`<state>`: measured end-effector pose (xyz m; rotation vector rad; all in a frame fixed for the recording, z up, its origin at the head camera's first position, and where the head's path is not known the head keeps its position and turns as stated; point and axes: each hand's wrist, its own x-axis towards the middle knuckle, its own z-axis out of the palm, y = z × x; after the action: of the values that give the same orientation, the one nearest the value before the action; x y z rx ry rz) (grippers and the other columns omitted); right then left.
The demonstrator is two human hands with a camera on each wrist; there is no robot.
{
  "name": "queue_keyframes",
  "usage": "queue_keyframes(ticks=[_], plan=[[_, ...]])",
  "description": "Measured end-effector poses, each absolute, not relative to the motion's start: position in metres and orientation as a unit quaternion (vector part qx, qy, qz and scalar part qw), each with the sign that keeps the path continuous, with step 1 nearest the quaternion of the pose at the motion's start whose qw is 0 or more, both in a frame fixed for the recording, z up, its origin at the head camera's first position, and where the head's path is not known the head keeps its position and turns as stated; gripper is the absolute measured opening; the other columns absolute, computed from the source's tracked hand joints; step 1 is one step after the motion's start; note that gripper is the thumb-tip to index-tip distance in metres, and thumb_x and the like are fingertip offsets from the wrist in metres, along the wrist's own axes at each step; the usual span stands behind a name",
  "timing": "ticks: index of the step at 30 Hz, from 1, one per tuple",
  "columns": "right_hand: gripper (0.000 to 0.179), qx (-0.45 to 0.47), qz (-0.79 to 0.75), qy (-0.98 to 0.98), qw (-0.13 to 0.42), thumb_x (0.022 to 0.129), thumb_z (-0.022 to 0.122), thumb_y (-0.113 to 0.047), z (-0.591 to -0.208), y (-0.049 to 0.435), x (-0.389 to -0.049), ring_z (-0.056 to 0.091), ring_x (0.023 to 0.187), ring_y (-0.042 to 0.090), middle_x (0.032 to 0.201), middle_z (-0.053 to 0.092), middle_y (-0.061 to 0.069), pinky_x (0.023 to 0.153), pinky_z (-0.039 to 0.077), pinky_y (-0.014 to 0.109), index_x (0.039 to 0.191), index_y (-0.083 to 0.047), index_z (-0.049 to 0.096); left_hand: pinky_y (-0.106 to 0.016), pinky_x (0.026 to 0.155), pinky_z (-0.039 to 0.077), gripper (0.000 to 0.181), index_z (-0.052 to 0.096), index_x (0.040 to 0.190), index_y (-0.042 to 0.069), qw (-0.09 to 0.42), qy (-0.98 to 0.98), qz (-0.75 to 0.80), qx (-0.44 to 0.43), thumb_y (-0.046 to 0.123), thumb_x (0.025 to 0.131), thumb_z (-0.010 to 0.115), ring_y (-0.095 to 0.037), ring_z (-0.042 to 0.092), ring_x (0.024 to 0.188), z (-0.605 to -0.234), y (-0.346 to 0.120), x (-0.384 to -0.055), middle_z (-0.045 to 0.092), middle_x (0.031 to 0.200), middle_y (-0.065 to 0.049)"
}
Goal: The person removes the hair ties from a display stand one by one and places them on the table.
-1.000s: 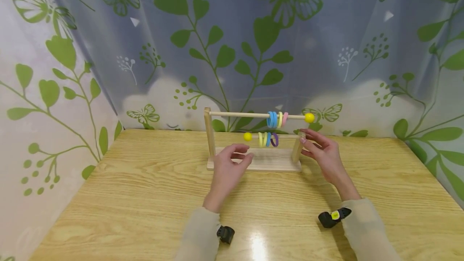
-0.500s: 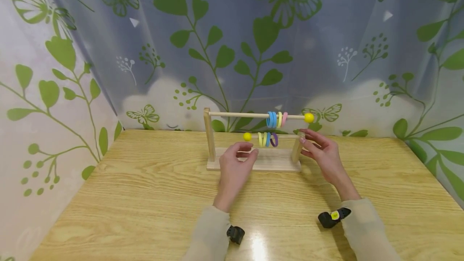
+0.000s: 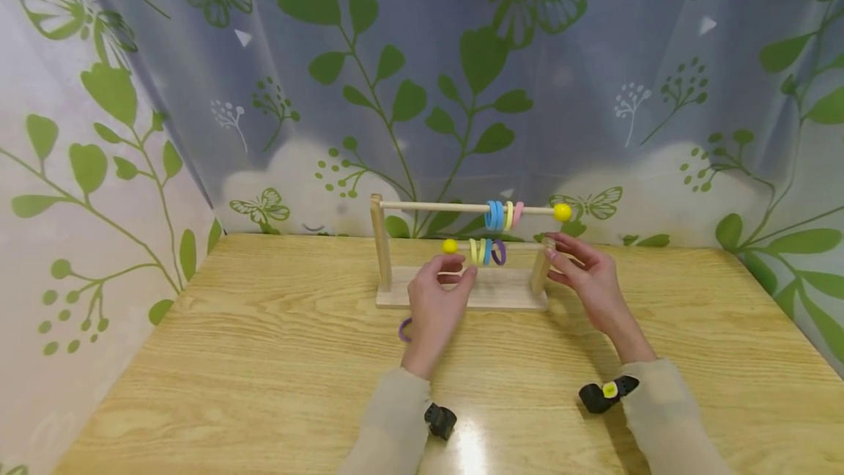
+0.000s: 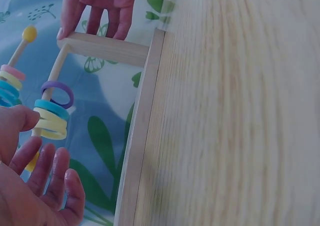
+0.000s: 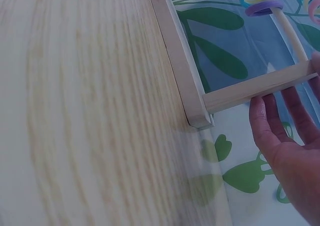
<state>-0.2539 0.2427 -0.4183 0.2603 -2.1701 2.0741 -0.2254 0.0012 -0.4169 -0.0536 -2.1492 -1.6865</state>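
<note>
Right hand braces the rack while the left hand hovers at the lower rod

Head view: the wooden rack stands on the table. The lower rod runs from the right post to a yellow ball and carries two yellow rings, a blue ring and a purple ring, the purple one nearest the post. The upper rod has rings too, near its own ball. Another purple ring lies on the table, partly hidden by the left wrist. The left thumb and forefinger are parted, just below the ball and the yellow rings. The right fingers pinch the post's top, a sound choice: the rod is fixed there, so bracing that spot should limit wobble.

Left wrist view: the left fingers are spread in a loose curve, with a gap between thumb and forefinger; whether the thumb brushes a yellow ring I cannot tell. A light pinch, in line with the rod, should suit these thin rings best; pushing sideways could tip the rack.

Right wrist view: the right fingertips lie along the post's outer side, the thumb mostly cut off by the frame edge. Firm, still pressure is probably enough, and the hand stays clear of the rings.
</note>
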Motion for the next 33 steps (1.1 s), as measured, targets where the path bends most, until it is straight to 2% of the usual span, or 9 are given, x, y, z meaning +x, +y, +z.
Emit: queue_keyframes(ticks=[14, 21, 33], plan=[[0.048, 0.087, 0.686, -0.72, 0.064, 0.101, 0.065, -0.021, -0.417, 0.242, -0.256, 0.068, 0.103, 0.0, 0.116, 0.062, -0.01, 0.083, 0.06, 0.021, 0.143, 0.0, 0.056, -0.024, 0.072, 0.059, 0.018, 0.077, 0.102, 0.011, 0.2, -0.764, -0.613, 0.005, 0.02, 0.086, 0.08, -0.016, 0.072, 0.076, -0.418, 0.012, -0.231, 0.076, 0.093, -0.006], [0.046, 0.086, 0.689, -0.716, 0.066, 0.101, 0.065, -0.02, -0.42, 0.243, -0.254, 0.068, 0.103, 0.0, 0.115, 0.063, -0.011, 0.083, 0.06, 0.021, 0.142, -0.001, 0.058, -0.025, 0.073, 0.059, 0.019, 0.077, 0.102, 0.011, 0.189, -0.77, -0.61, 0.007, 0.021, 0.086, 0.079, -0.016, 0.072, 0.078, -0.419, 0.014, -0.232, 0.077, 0.095, -0.006], [0.047, 0.088, 0.688, -0.718, 0.064, 0.101, 0.065, -0.02, -0.42, 0.244, -0.254, 0.068, 0.103, 0.0, 0.116, 0.063, -0.01, 0.082, 0.06, 0.021, 0.143, 0.0, 0.057, -0.023, 0.07, 0.059, 0.013, 0.077, 0.097, 0.011, 0.202, -0.771, -0.604, 0.01, 0.02, 0.088, 0.078, -0.016, 0.074, 0.079, -0.418, 0.014, -0.232, 0.077, 0.097, -0.006]])
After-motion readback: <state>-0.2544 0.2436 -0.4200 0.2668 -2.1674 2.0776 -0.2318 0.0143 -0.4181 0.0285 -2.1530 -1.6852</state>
